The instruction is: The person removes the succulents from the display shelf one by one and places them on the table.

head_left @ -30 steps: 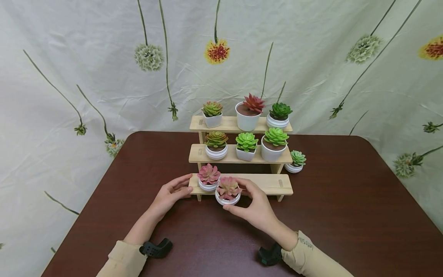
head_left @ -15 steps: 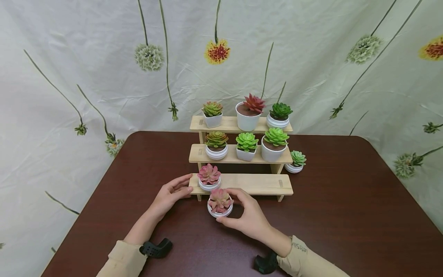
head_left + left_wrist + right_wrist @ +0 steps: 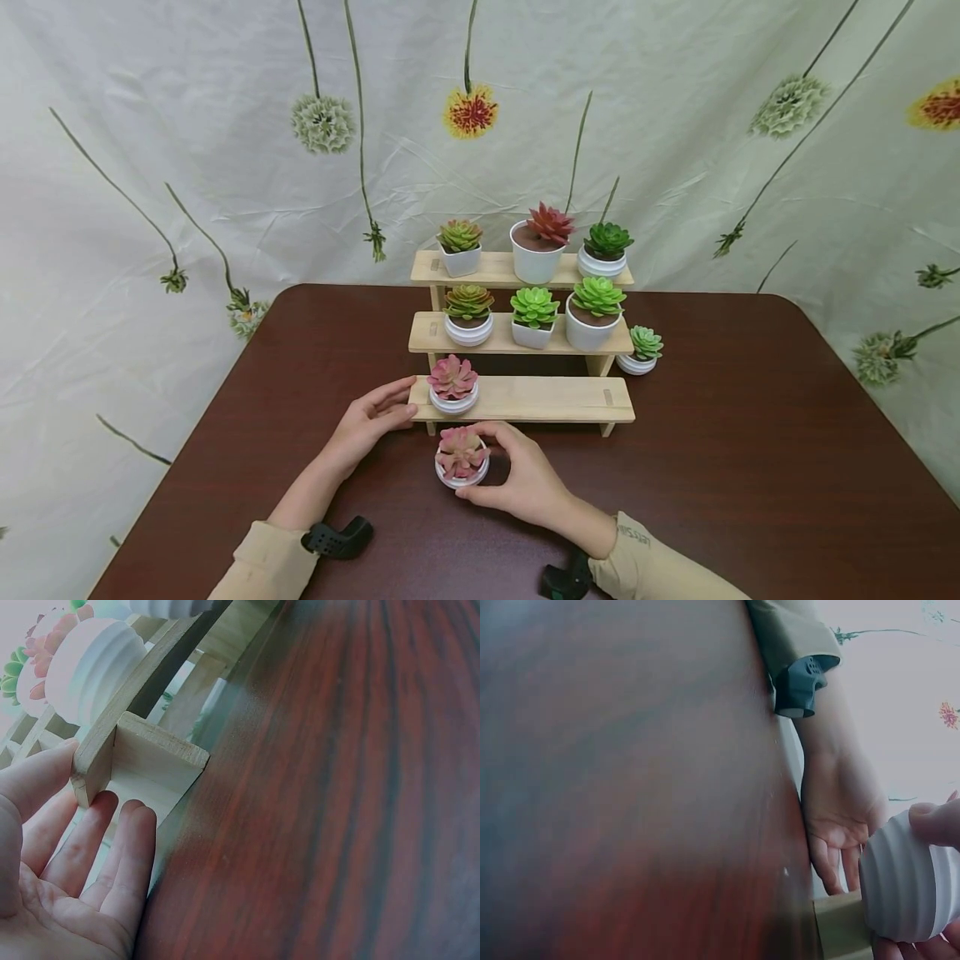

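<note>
Dark wooden table point(image 3: 750, 450) seen under everything. On it a three-step shelf point(image 3: 555, 398) is stood, its long axis run left to right.

Top step of the shelf: three potted plants point(image 3: 536, 262) carried. Middle step: three more green plants point(image 3: 532, 335) carried. Both steps judged done. Lowest step: only one pink plant point(image 3: 453, 400) borne, at its left end; middle and right of that step left bare. Judged left over: the pot in hand, and one pale green plant point(image 3: 637, 365) set on the table just beyond the shelf's right side. Whether the held pot is meant for the lowest step cannot be told.

Left end of the shelf's lowest step is touched by the left hand point(image 3: 367, 425), fingers loosely extended; whether any squeeze is applied cannot be told. By the right hand point(image 3: 517, 475) the held pink plant point(image 3: 462, 457) is pinched at its white ribbed pot, between thumb and fingers. It is held just in front of the shelf, left of centre; contact with the table cannot be told.

Held pot near upright, rosette faced up. Round from above, so no long axis sideways; its centre line is roughly vertical.
</note>
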Tool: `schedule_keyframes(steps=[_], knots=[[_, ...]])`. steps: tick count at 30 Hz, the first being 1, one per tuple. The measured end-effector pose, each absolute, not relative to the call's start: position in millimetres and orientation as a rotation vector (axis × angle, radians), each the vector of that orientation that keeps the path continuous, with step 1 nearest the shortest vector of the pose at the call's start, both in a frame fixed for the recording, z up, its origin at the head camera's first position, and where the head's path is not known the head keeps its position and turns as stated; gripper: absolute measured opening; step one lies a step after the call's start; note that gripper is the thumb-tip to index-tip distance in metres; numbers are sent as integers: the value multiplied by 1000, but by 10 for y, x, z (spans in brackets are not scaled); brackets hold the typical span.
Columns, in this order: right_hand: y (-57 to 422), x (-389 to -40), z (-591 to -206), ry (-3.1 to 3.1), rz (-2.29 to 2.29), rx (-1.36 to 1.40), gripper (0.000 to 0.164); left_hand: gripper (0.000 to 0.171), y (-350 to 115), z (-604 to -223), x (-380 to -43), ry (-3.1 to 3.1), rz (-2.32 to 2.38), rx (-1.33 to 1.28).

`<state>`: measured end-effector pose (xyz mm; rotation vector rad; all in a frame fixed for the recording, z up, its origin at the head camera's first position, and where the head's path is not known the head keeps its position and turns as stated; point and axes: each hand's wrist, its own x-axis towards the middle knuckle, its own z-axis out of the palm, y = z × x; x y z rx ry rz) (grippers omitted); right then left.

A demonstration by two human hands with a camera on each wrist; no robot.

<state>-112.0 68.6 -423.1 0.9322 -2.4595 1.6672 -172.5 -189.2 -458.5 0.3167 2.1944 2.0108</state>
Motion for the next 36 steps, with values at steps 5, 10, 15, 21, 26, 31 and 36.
schedule_keyframes(steps=[5,10,15,21,26,31,36], knots=[[644,-1092,-4155,-2476,1691,942,60,51,-1897,-4585,-1721,2194,2015,318],[603,-1035,-4021,-2517,1725,927,59,51,-1899,-4585,-1720,2194,2007,316],[564,-1076,-4145,-2507,1744,965,59,51,-1901,-4586,-1721,2192,2008,317],[515,-1181,-4465,-2529,1728,972,65,51,-1899,-4588,-1723,2185,2014,327],[490,-1196,-4540,-2514,1732,1009,63,50,-1899,-4588,-1724,2181,2019,342],[460,-1187,-4552,-2515,1757,1021,62,50,-1899,-4586,-1725,2181,2016,342],[449,-1177,-4523,-2529,1733,1023,63,50,-1899,-4583,-1725,2185,2012,343]])
